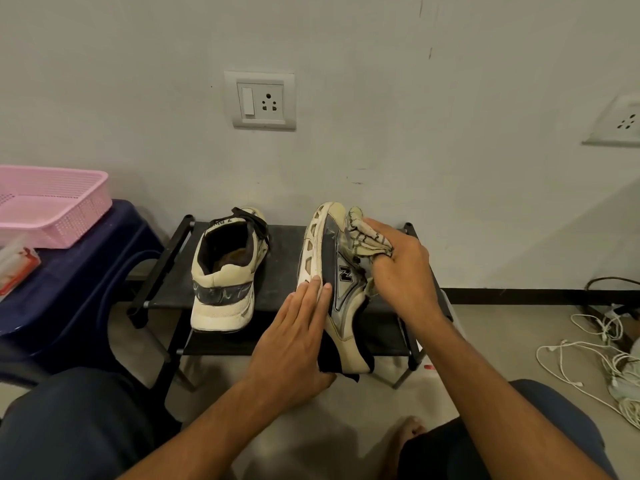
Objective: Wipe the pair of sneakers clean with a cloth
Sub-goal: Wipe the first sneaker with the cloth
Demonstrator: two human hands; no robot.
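A cream and grey sneaker point(337, 271) is tipped on its side above the black shoe rack point(277, 244), sole facing left, toe toward the wall. My left hand point(294, 344) holds it from the sole side, fingers straight along the sole and the thumb underneath near the heel. My right hand point(401, 268) grips a bunched cream cloth point(363, 233) with dark stripes and presses it against the sneaker's upper near the toe. The other sneaker point(227, 271) stands upright on the rack to the left, heel toward me.
A pink plastic basket point(52, 202) sits on a dark blue stool point(79, 278) at the left. White and black cables point(599, 348) lie on the floor at the right. The wall with a socket plate point(260, 100) is right behind the rack. My knees frame the bottom.
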